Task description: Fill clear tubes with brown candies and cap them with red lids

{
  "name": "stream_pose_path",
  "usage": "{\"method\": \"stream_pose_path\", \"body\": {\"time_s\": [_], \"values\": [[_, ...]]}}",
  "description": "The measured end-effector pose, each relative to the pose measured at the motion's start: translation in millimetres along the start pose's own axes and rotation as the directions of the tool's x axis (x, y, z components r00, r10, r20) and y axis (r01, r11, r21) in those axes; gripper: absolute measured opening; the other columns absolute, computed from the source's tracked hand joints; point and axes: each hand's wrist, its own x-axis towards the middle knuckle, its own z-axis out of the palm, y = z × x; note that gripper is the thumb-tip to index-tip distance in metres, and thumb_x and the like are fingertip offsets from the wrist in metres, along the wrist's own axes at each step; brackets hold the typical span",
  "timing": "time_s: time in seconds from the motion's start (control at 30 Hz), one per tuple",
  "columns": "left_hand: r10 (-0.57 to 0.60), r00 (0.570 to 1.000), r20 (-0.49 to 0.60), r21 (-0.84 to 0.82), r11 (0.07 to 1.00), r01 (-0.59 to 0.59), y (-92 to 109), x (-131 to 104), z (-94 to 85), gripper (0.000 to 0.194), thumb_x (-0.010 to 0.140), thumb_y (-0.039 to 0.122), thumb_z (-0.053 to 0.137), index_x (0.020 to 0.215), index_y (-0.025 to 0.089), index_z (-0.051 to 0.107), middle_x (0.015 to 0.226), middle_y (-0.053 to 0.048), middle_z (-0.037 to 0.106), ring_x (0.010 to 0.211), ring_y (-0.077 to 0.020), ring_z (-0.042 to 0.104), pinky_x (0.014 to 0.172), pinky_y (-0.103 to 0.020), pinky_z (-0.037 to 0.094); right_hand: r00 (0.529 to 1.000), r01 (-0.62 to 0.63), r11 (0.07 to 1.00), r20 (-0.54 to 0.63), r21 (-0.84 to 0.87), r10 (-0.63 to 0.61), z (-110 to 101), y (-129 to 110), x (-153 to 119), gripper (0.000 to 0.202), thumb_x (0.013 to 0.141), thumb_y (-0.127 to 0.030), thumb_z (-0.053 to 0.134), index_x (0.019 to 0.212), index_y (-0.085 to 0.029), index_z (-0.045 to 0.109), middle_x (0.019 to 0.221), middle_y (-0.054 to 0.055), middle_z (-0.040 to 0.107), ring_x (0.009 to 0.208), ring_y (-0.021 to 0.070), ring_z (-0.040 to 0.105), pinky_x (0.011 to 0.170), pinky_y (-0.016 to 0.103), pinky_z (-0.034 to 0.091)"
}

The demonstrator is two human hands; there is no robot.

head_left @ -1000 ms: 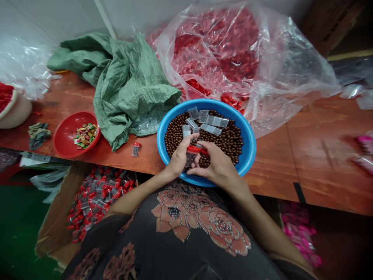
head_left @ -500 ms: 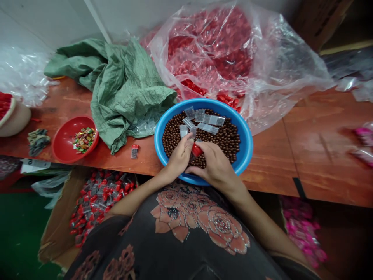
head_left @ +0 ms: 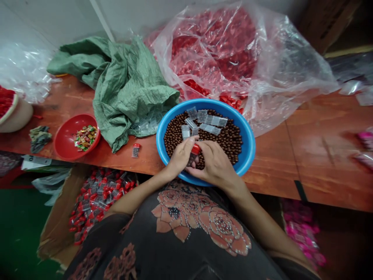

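Note:
Over the near side of a blue basin (head_left: 250,153), both hands close around a small clear container with a red cap (head_left: 195,149). My left hand (head_left: 181,158) wraps its body from the left, thumb along the side. From the right, my right hand (head_left: 216,161) has its fingers on the red cap and its thumb low by the body. Fingers partly hide the container; dark contents show through it. Brown balls (head_left: 175,134) fill the basin, with several clear plastic boxes (head_left: 215,120) lying on top of them.
One capped container (head_left: 135,150) stands on the wooden table, near a red bowl (head_left: 62,142) of wrapped sweets. Behind lie a green woven sack (head_left: 125,89) and a clear bag (head_left: 215,46) of red caps. Below, a carton (head_left: 55,225) holds capped containers (head_left: 99,198).
The container now stands more upright between my hands, with its red cap higher and more of its dark body showing. The whole view has shifted slightly.

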Motion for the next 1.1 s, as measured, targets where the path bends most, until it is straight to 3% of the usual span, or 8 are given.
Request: {"method": "stream_pose_path", "body": {"time_s": [0.27,0.47,0.63,0.73,0.8,0.9,1.0,1.1], "values": [[0.105,0.988,-0.114,0.139,0.986,-0.089,5,-4,4.1,0.041,0.100,0.039,0.041,0.136,0.023,0.049,0.083,-0.002,0.062,0.052,-0.0095,0.053,0.050,-0.025,0.049,0.991,0.122,0.975,0.085,-0.186,-0.107,-8,3,12,0.050,0.085,-0.054,0.058,0.110,-0.011,0.056,0.099,0.015,0.064,0.089,0.0276,0.057,0.076,0.040,0.047],[0.241,0.961,-0.138,0.249,0.947,-0.202,-3,-8,1.8,0.033,0.100,0.033,0.039,0.126,0.023,0.056,0.100,-0.005,0.067,0.083,-0.0155,0.064,0.077,-0.028,0.055,0.978,0.200,0.943,0.104,-0.267,-0.178,-5,-2,16,0.052,0.085,-0.067,0.051,0.087,-0.016,0.061,0.075,0.009,0.060,0.072,0.0234,0.052,0.067,0.038,0.040],[0.230,0.931,-0.283,0.218,0.961,-0.171,13,-14,-28.1,0.029,0.099,0.046,0.042,0.115,0.025,0.054,0.072,0.004,0.059,0.049,-0.0102,0.054,0.048,-0.022,0.045,0.990,0.062,0.995,0.132,-0.083,-0.051,-15,-1,23,0.076,0.084,-0.068,0.058,0.136,-0.014,0.048,0.124,0.016,0.064,0.108,0.0284,0.059,0.089,0.043,0.048],[0.441,0.721,-0.534,0.446,0.872,-0.203,14,-9,-82.1,0.027,0.098,0.046,0.046,0.099,0.021,0.057,0.073,0.003,0.060,0.056,-0.0101,0.055,0.053,-0.020,0.043,0.976,-0.137,0.990,-0.167,0.014,0.138,-29,43,21,0.071,0.087,-0.059,0.060,0.146,-0.023,0.041,0.137,0.013,0.058,0.119,0.0276,0.057,0.098,0.045,0.049],[0.585,0.586,-0.560,0.665,0.739,-0.102,3,-4,-123.5,0.025,0.097,0.041,0.049,0.093,0.019,0.060,0.078,0.001,0.062,0.068,-0.0122,0.057,0.064,-0.022,0.044,0.811,-0.403,0.900,-0.391,0.167,0.436,-35,94,16,0.047,0.094,-0.048,0.053,0.136,-0.027,0.052,0.125,0.009,0.064,0.102,0.0226,0.063,0.089,0.042,0.053],[0.635,0.641,-0.430,0.838,0.546,0.022,-27,4,-170.6,0.023,0.098,0.034,0.048,0.095,0.017,0.063,0.080,-0.001,0.062,0.074,-0.0156,0.056,0.069,-0.027,0.042,0.530,-0.714,0.586,-0.251,0.383,0.810,-30,178,6,0.043,0.091,-0.046,0.048,0.121,-0.020,0.062,0.101,0.009,0.068,0.075,0.0193,0.063,0.071,0.040,0.056],[0.641,0.691,-0.335,0.894,0.447,0.019,-46,9,-187.6,0.016,0.092,0.030,0.057,0.087,0.017,0.066,0.079,-0.002,0.062,0.078,-0.0194,0.057,0.075,-0.033,0.043,0.517,-0.768,0.528,-0.136,0.362,0.845,-10,231,0,0.041,0.080,-0.044,0.060,0.108,-0.015,0.069,0.095,0.010,0.069,0.078,0.0218,0.062,0.079,0.044,0.054],[0.705,0.631,-0.323,0.915,0.404,0.017,-34,12,-178.4,0.018,0.091,0.031,0.059,0.093,0.016,0.067,0.090,-0.007,0.063,0.092,-0.0247,0.057,0.087,-0.042,0.043,0.568,-0.754,0.556,-0.077,0.351,0.819,12,245,1,0.041,0.076,-0.047,0.066,0.105,-0.019,0.070,0.104,0.007,0.068,0.095,0.0230,0.060,0.094,0.042,0.048]]}}
